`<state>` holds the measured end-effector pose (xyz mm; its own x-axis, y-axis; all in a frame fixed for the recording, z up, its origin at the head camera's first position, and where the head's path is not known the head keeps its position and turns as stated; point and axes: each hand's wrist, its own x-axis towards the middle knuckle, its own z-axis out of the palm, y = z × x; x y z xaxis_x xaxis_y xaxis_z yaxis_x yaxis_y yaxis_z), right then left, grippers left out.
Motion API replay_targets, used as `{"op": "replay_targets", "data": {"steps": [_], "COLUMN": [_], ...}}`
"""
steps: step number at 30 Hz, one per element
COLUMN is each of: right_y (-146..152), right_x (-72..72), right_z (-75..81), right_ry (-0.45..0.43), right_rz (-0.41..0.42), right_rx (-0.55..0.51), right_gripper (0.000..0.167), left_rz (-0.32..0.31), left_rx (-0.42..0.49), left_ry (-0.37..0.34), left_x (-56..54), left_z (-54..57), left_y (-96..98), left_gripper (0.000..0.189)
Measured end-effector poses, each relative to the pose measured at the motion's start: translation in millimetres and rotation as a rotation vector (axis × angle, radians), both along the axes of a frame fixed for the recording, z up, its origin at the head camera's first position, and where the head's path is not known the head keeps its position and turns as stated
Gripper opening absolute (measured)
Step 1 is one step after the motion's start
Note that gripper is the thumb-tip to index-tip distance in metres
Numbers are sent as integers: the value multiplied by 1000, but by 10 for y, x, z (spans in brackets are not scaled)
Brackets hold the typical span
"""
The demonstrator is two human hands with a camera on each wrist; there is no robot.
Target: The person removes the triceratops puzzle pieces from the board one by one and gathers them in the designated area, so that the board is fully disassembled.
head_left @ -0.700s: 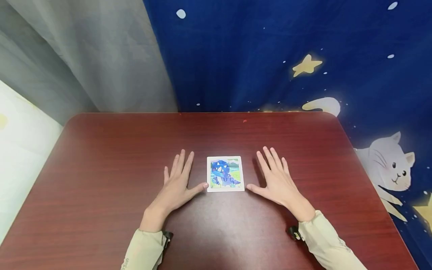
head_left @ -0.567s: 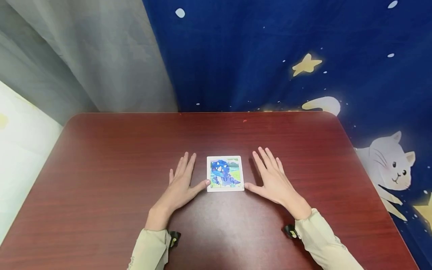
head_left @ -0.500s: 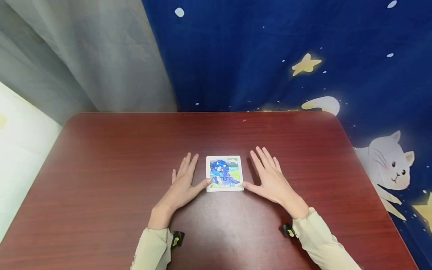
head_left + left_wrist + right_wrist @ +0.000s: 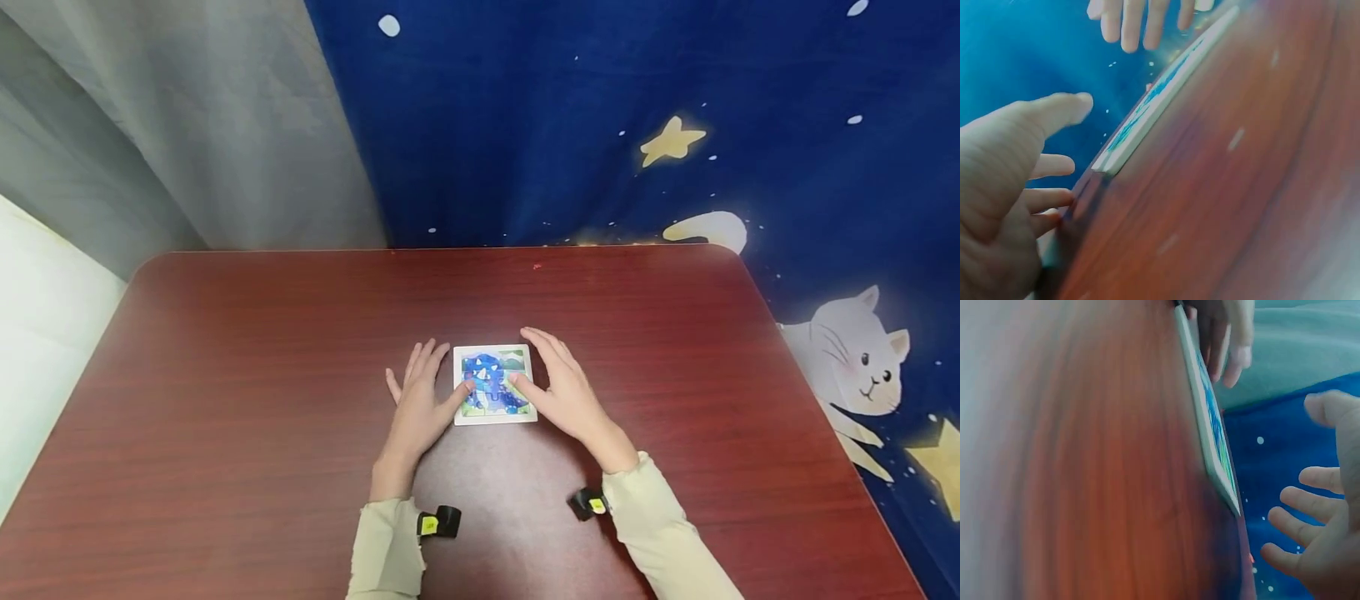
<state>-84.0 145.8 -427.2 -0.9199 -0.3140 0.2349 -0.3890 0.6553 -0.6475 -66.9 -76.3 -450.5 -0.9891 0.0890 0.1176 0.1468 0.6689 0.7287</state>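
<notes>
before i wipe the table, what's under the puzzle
The puzzle lies on the reddish-brown table; whether anything small sits beneath it can't be seen, since the puzzle covers that patch.

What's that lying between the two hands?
A white-framed picture puzzle lies on the table between the left hand and right hand; the head view shows this clearly.

The left hand (image 4: 416, 417) and right hand (image 4: 572, 398) face each other, palms inward, fingers relaxed and separated. The left thumb (image 4: 456, 398) and right thumb (image 4: 529, 392) point toward each other, apart. The left forearm (image 4: 386, 546) runs nearly straight forward; the right forearm (image 4: 663, 521) slants inward.
</notes>
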Motion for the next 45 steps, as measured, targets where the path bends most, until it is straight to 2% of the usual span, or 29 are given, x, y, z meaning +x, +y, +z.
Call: {"op": "replay_targets", "data": {"steps": [4, 7, 10, 14, 17, 20, 27, 37, 45], "right_y": [-115, -158, -177, -196, -222, -261, -348, -510, -562], "right_x": [-96, -183, -268, -350, -372, -372, -361, -396, -422], "right_z": [-16, 18, 88, 161, 154, 117, 107, 150, 146], "right_ry": [15, -16, -76, -149, -189, -218, -197, -192, -195], "right_rz": [1, 23, 32, -5, -32, -25, -27, 118, 151], "right_rx": [-117, -146, -96, 3, 82, 141, 226, 313, 322], "right_gripper": [49, 42, 36, 23, 19, 19, 19, 19, 19], "left_rz": [56, 64, 63, 54, 47, 57, 72, 80, 95], "left_rx": [-48, -63, -52, -48, -48, -50, -48, -43, -39], "left_ry": [51, 70, 76, 75, 73, 61, 54, 59, 61], "left_x": [-16, -33, -44, -50, -47, -20, 13, 26, 16], "left_z": [-47, -62, -66, -61, -53, -47, -40, -51, -30], "left_y": [38, 54, 61, 66, 71, 64, 44, 75, 57], "left_gripper": [65, 63, 61, 57, 54, 54, 55, 55, 56]}}
